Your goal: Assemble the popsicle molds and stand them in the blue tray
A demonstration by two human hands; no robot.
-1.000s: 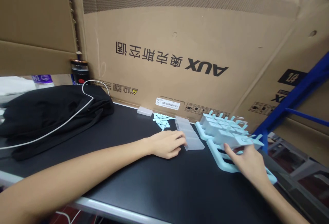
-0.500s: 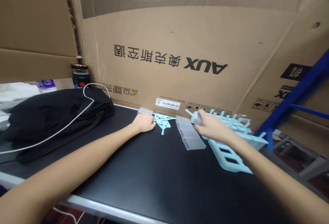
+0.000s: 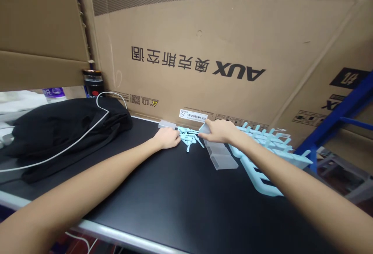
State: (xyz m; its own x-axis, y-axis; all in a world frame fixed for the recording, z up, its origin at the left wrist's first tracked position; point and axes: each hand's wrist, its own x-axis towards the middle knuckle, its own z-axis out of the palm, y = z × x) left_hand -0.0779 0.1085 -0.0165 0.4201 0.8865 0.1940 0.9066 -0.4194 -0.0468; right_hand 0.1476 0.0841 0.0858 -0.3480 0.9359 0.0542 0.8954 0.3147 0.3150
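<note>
- At the far edge of the table (image 3: 180, 203), the left hand (image 3: 168, 139) is curled beside the pale blue sticks (image 3: 190, 136); the right hand (image 3: 219, 130) is closed on a translucent mould piece (image 3: 204, 128).
- The sticks could be scattered by a sweep of either hand, or the row of clear moulds (image 3: 222, 156) knocked.
- The blue tray (image 3: 262, 176) is partly hidden by the right forearm; whether a stick is pinched cannot be told.

counter (image 3: 163, 191): smooth matt black top, pale metal-looking front edge. small sticks (image 3: 190, 136): light blue plastic, smooth. clear moulds (image 3: 220, 155): frosted translucent plastic, satin finish. rack (image 3: 262, 176): light blue plastic, smooth, slight sheen. carton (image 3: 186, 32): brown corrugated cardboard, matt, black print, white paper label. garment (image 3: 64, 129): black cloth, soft, matt. cable (image 3: 72, 141): white, smooth plastic sheath. bottle (image 3: 92, 83): dark, glossy. shelf frame (image 3: 340, 110): blue painted metal.
</note>
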